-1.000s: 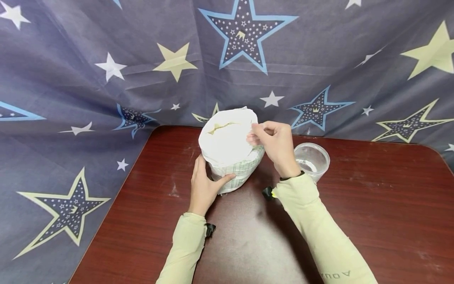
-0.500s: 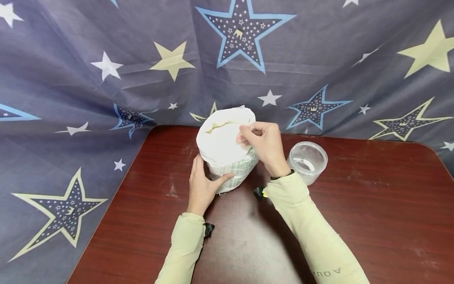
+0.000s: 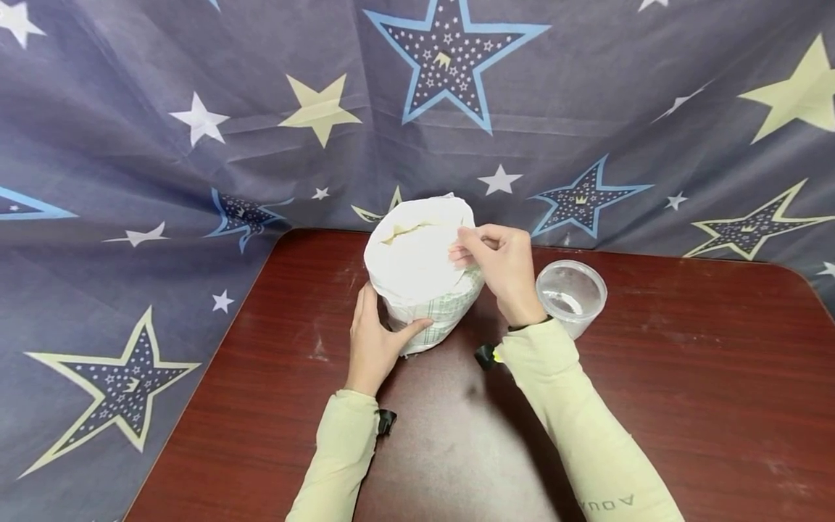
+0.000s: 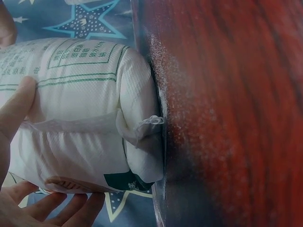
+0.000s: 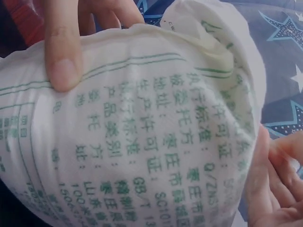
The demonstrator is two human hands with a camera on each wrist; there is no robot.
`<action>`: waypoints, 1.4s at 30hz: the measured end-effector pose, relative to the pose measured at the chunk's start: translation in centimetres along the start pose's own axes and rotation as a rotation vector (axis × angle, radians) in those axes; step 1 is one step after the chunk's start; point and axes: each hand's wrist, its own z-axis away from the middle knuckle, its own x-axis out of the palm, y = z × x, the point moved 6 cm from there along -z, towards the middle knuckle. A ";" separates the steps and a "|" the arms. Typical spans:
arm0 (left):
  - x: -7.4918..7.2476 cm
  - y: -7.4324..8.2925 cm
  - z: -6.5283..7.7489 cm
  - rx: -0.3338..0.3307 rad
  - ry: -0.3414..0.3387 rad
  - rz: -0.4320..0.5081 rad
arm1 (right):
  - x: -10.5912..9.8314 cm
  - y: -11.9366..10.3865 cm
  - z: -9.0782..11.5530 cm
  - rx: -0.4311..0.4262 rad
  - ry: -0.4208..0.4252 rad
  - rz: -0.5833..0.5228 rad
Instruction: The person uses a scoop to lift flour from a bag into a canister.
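A white cloth flour bag (image 3: 427, 319) with green print stands on the table, its mouth gaping toward me. White flour (image 3: 420, 264) shows inside, too bright for detail. My left hand (image 3: 375, 344) grips the bag's near left side; in the left wrist view the thumb (image 4: 19, 106) lies on one face and the fingers curl round the other. At the right rim is my right hand (image 3: 505, 272), thumb and fingers bent together over the mouth. The right wrist view has this hand (image 5: 281, 177) against the bag's edge; whether the fingertips hold anything is hidden.
A clear round plastic tub (image 3: 571, 297) with some white residue stands right of the bag, close to my right wrist. White powder dusts the red-brown table (image 3: 685, 377). A star-patterned cloth (image 3: 261, 167) hangs behind and to the left.
My right hand shifts left over the bag's mouth, then back right toward the rim. The left hand and the bag stay in place, apart from slight camera sway.
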 end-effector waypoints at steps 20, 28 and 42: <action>-0.1 0.1 -0.3 -0.009 0.004 0.001 | -3.2 1.3 -0.2 0.135 0.076 -0.315; -0.2 0.2 -0.3 -0.016 -0.006 0.011 | -3.8 1.4 0.0 0.155 0.083 -0.373; -0.2 0.3 0.0 -0.019 -0.011 -0.011 | -5.1 1.2 0.4 0.161 0.109 -0.402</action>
